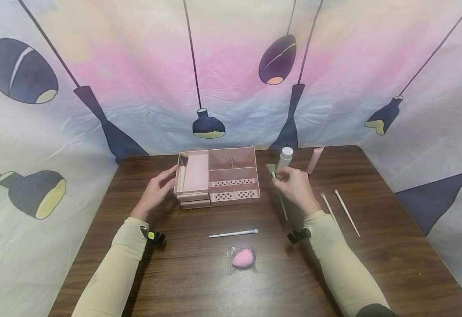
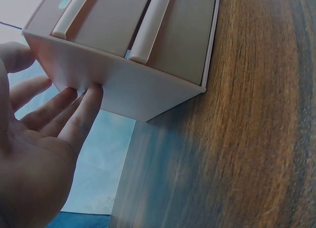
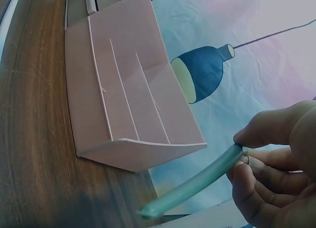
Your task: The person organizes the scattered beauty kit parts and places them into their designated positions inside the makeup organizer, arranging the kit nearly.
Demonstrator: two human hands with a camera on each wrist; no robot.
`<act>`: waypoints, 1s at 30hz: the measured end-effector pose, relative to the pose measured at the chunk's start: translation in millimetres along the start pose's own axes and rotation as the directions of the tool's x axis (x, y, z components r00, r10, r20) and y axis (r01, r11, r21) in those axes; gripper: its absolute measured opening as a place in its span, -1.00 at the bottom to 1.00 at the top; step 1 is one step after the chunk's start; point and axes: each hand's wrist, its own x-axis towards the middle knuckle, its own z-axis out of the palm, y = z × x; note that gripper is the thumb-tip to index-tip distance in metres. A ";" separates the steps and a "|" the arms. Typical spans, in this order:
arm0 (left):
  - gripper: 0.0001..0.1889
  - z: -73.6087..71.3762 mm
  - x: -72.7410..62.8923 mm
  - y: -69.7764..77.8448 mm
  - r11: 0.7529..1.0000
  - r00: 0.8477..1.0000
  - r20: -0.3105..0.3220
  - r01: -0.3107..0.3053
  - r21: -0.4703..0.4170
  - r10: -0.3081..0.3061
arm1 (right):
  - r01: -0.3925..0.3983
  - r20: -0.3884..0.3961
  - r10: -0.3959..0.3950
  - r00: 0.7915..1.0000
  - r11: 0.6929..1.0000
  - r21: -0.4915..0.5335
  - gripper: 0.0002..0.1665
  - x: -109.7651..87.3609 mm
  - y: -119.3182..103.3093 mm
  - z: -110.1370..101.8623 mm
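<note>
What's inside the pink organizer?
In the pink organizer, one brush sits along the left wall. Nothing shows in the right-hand compartments, though their lower parts are partly hidden. The two drawers look closed, so any contents are covered.

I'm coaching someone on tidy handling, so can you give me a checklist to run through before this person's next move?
1. Green brush pinched in the right hand: ok.
2. Bristles pointing up: ok.
3. Left hand touching the organizer: ok, fingers against its side.
4. Organizer upright on the table: ok.
5. Right hand clear of the white bottle: cannot tell, they overlap in the head view.
6. Pink sponge unwrapped: not ok.
</note>
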 end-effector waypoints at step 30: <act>-0.50 0.2 -1.2 3.8 1.000 1.000 -0.008 0.017 -0.018 -0.017 | 0.057 -0.037 -0.055 0.998 0.997 0.055 -0.70 6.7 -21.3 3.2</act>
